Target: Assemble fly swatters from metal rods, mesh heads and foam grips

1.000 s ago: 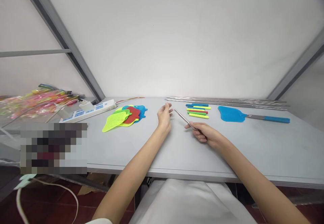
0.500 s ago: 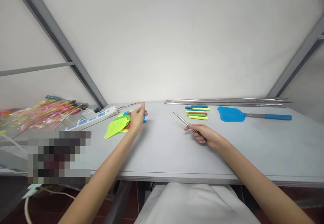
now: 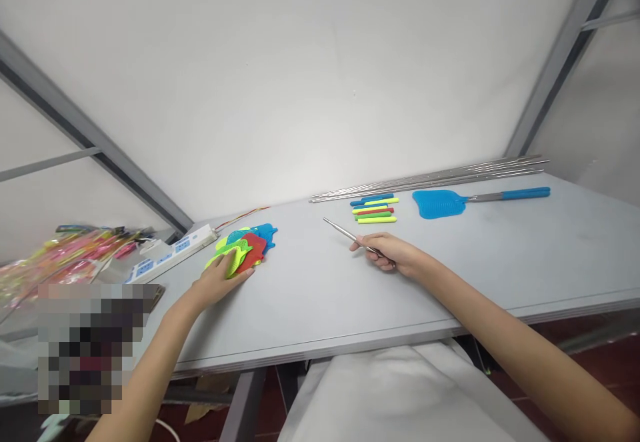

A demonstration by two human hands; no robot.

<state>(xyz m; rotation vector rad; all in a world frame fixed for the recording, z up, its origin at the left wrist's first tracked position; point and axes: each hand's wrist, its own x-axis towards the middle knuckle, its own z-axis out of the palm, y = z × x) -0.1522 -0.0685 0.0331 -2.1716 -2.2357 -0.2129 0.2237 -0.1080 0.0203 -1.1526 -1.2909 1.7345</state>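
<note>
My left hand [image 3: 216, 283] reaches over the near side of a pile of fly swatter heads, thumb and fingers apart. A yellow-green swatter head [image 3: 236, 259] shows between its thumb and fingers. Beside it in the pile lie a red swatter head [image 3: 255, 247] and a blue swatter head [image 3: 267, 234], with green and teal ones partly covered. My right hand [image 3: 383, 250] is closed around a thin metal telescopic rod [image 3: 340, 229], held above the table with its tip toward the upper left. The rod's other end is hidden in the palm.
Several coloured handle sleeves [image 3: 375, 210] lie ahead of my right hand. A blue fly swatter [image 3: 440, 203] lies right of them. Long metal rods [image 3: 430, 181] run along the wall. A power strip [image 3: 173, 255] and bagged coloured items [image 3: 80, 249] are on the left.
My left hand has moved left and down onto the near side of the swatter heads, its fingers spreading. My right hand still holds the rod. The view has tilted and shifted.
</note>
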